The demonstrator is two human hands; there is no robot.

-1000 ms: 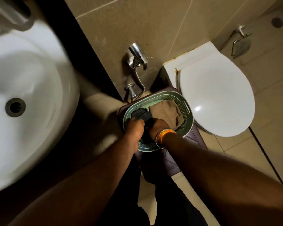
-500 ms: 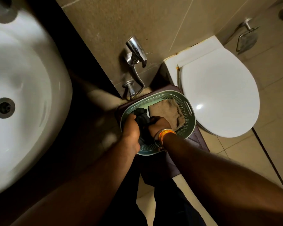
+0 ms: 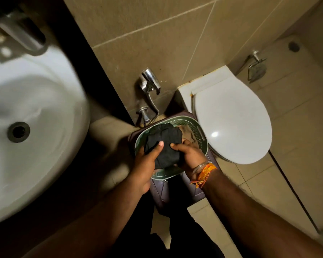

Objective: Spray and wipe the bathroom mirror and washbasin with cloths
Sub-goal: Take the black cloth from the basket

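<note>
Item: dark cloth (image 3: 163, 146), bunched, held over the green basket (image 3: 200, 134) on a stool (image 3: 177, 194) beside the toilet (image 3: 231, 123).
Left hand (image 3: 147, 162): fingers curled, thumb pinching the cloth.
Right hand (image 3: 189, 153): fingers clamped on its other side.
Risks: a trailing fold may snag the basket's rim and tip it off the stool's edge; the tan cloth (image 3: 186, 134) underneath may get dragged out.
Washbasin (image 3: 45, 108): well apart.
</note>
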